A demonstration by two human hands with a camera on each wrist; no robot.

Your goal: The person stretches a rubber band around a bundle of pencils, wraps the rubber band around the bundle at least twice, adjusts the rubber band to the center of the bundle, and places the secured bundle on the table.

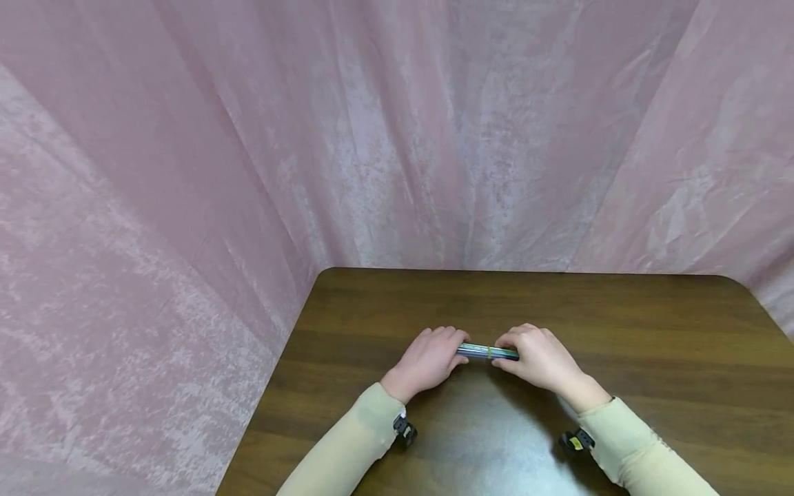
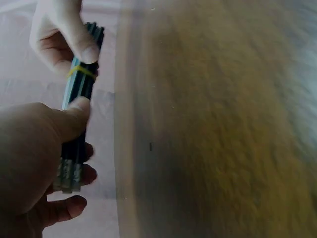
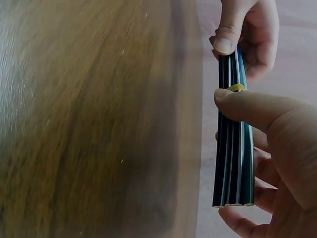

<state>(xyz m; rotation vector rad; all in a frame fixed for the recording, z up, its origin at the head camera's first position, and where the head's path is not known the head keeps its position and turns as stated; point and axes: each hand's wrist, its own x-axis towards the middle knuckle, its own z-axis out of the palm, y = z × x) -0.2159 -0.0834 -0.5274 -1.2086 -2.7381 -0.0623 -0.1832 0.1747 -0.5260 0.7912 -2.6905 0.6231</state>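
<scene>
A bundle of dark, shiny pencils (image 1: pixel 475 350) is held level above the table between both hands. A yellow rubber band (image 3: pixel 238 88) goes round the bundle near its middle. My left hand (image 1: pixel 430 359) grips the left end, thumb on the near side and fingers behind. With thumb and fingers, my right hand (image 1: pixel 538 355) pinches the bundle on the right; its thumb tip touches the band in the right wrist view. Pale lettering shows near the left ends of the pencils (image 2: pixel 77 91) in the left wrist view. In the right wrist view, flat cut ends face the camera.
A brown wooden table (image 1: pixel 651 344) with rounded corners lies under the hands. Pink velvet curtains (image 1: pixel 397 138) hang behind it and along the left side. A small black wrist camera (image 1: pixel 405 431) sits on the left cuff, another wrist camera (image 1: pixel 577 439) on the right.
</scene>
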